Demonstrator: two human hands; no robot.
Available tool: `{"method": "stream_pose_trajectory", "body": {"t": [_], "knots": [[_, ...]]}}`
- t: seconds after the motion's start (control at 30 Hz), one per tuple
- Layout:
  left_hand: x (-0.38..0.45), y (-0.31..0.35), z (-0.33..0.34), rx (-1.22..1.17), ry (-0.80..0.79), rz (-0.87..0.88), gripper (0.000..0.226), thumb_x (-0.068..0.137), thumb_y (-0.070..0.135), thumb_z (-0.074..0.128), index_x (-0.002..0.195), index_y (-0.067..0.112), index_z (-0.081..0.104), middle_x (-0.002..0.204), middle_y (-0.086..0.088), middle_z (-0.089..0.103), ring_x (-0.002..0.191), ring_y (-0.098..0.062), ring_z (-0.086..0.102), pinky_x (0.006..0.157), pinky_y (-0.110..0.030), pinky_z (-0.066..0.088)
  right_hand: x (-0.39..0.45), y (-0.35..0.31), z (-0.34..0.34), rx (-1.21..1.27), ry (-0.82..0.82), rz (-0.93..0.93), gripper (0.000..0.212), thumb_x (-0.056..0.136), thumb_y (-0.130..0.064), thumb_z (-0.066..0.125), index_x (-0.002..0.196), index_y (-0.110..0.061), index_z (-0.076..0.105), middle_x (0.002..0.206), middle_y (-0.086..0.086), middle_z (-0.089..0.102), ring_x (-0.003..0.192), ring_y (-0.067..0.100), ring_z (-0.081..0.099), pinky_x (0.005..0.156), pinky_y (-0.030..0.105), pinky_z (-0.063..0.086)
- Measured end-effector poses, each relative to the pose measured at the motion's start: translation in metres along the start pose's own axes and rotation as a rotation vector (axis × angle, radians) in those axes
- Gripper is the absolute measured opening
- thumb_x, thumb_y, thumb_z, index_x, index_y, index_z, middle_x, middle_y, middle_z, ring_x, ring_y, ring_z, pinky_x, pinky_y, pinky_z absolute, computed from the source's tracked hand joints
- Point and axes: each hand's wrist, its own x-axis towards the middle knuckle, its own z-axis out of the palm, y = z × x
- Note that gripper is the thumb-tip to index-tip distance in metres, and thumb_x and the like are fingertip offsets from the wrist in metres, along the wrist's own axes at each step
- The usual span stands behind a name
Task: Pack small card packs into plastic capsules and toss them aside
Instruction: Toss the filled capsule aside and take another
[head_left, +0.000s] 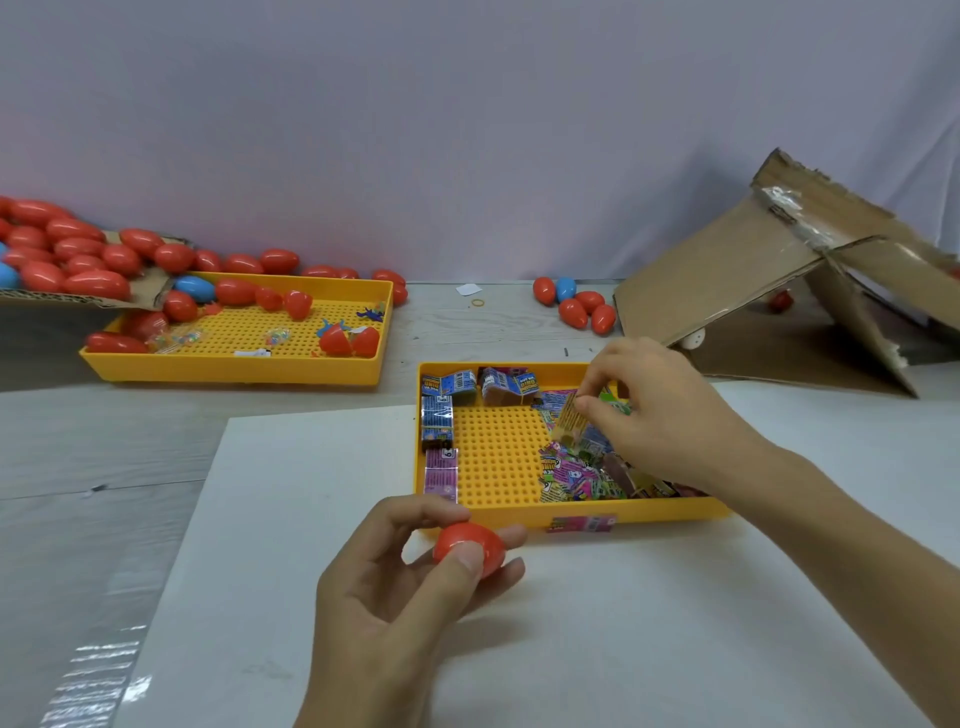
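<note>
Near tray (519, 514): yellow, holds card packs (571, 475), mostly at its right side.
Right hand (660, 410): over the tray's right part, fingers (589, 400) pinching one pack (567, 421), lifted on edge, likely to clear the pile.
Left hand (395, 587): just in front of the tray, fingers gripping a red capsule half (467, 548), likely ready for loading.
Open room: bare white surface (270, 519) left of the tray.
Toss zone: cardboard ramp (737, 275) behind the tray to the right, capsules (576, 306) beside it.

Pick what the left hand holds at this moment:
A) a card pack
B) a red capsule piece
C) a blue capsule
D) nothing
B: the left hand grips a red capsule piece in front of the near yellow tray, while the right hand pinches a card pack over that tray.
</note>
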Motion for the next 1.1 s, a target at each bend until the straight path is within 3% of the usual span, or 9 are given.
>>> {"method": "stream_pose_trajectory", "body": {"t": [0.13, 0.2, 0.3, 0.4, 0.47, 0.57, 0.83, 1.0, 1.1], "knots": [[0.001, 0.005, 0.000, 0.045, -0.011, -0.006, 0.019, 0.054, 0.020, 0.069, 0.072, 0.013, 0.066, 0.076, -0.011, 0.070, 0.072, -0.039, 0.073, 0.048, -0.038, 0.057, -0.024, -0.013, -0.021, 0.592, 0.037, 0.091, 0.011, 0.086, -0.032, 0.071, 0.078, -0.023, 0.070, 0.071, -0.010, 0.059, 0.061, 0.002, 0.049, 0.058, 0.011, 0.038], [0.004, 0.007, 0.002, -0.011, -0.003, -0.043, 0.013, 0.053, 0.006, 0.061, 0.064, 0.012, 0.064, 0.079, -0.018, 0.067, 0.063, -0.035, 0.068, 0.042, -0.035, 0.050, -0.040, -0.025, -0.025, 1.025, -0.105, 0.143, 0.013, 0.081, -0.033, 0.076, 0.078, -0.021, 0.072, 0.061, -0.009, 0.052, 0.052, 0.002, 0.043, 0.048, 0.012, 0.036], [0.005, 0.012, 0.003, -0.080, -0.014, -0.160, 0.022, 0.055, 0.000, 0.045, 0.059, 0.009, 0.064, 0.067, -0.025, 0.060, 0.052, -0.032, 0.056, 0.038, -0.031, 0.043, -0.060, -0.040, -0.012, 1.314, -0.297, 0.174, 0.003, 0.078, -0.023, 0.071, 0.076, -0.020, 0.071, 0.064, 0.003, 0.048, 0.052, 0.008, 0.040, 0.046, 0.016, 0.032], [0.003, 0.017, 0.003, -0.070, -0.099, -0.320, 0.016, 0.058, 0.014, 0.064, 0.066, 0.003, 0.070, 0.063, -0.025, 0.054, 0.045, -0.028, 0.052, 0.038, -0.027, 0.041, -0.070, -0.047, 0.005, 1.357, -0.396, 0.160, 0.006, 0.078, -0.021, 0.070, 0.082, -0.017, 0.071, 0.068, 0.016, 0.041, 0.052, 0.011, 0.029, 0.047, 0.019, 0.025], [0.002, 0.018, 0.000, -0.068, -0.199, -0.431, 0.037, 0.075, 0.035, 0.065, 0.075, -0.002, 0.072, 0.067, -0.023, 0.057, 0.047, -0.027, 0.052, 0.038, -0.025, 0.041, -0.073, -0.050, 0.011, 1.324, -0.418, 0.122, 0.004, 0.081, -0.023, 0.069, 0.083, -0.020, 0.071, 0.065, 0.002, 0.048, 0.051, 0.009, 0.029, 0.047, 0.018, 0.025], [0.001, 0.019, -0.001, -0.100, -0.248, -0.493, 0.063, 0.076, 0.056, 0.058, 0.088, -0.004, 0.074, 0.072, -0.021, 0.060, 0.048, -0.027, 0.052, 0.037, -0.023, 0.040, -0.073, -0.050, 0.016, 1.286, -0.292, 0.187, 0.003, 0.078, -0.026, 0.072, 0.079, -0.023, 0.071, 0.064, -0.002, 0.047, 0.049, 0.009, 0.030, 0.044, 0.017, 0.026], [-0.002, 0.018, -0.001, 0.262, -0.083, -0.194, 0.041, 0.062, 0.033, 0.094, 0.098, 0.023, 0.079, 0.060, -0.009, 0.060, 0.043, -0.017, 0.049, 0.037, -0.022, 0.040, -0.083, -0.058, 0.020, 1.412, -0.173, 0.432, 0.017, 0.064, -0.031, 0.074, 0.073, -0.018, 0.072, 0.052, -0.002, 0.038, 0.040, 0.008, 0.024, 0.036, 0.017, 0.022], [-0.005, 0.018, 0.001, 0.302, -0.076, -0.201, 0.047, 0.053, 0.041, 0.090, 0.097, 0.029, 0.079, 0.058, -0.006, 0.062, 0.041, -0.013, 0.050, 0.037, -0.021, 0.041, -0.087, -0.065, 0.019, 1.637, -0.328, 0.552, 0.009, 0.065, -0.026, 0.075, 0.068, -0.020, 0.069, 0.054, -0.001, 0.037, 0.043, 0.008, 0.017, 0.034, 0.015, 0.017], [-0.004, 0.018, 0.001, 0.302, -0.111, -0.157, 0.034, 0.066, 0.039, 0.084, 0.096, 0.023, 0.080, 0.053, -0.007, 0.055, 0.040, -0.014, 0.046, 0.037, -0.020, 0.038, -0.089, -0.068, 0.020, 1.721, -0.354, 0.600, 0.005, 0.065, -0.023, 0.074, 0.066, -0.021, 0.070, 0.052, -0.002, 0.037, 0.039, 0.006, 0.018, 0.033, 0.013, 0.016]]}}
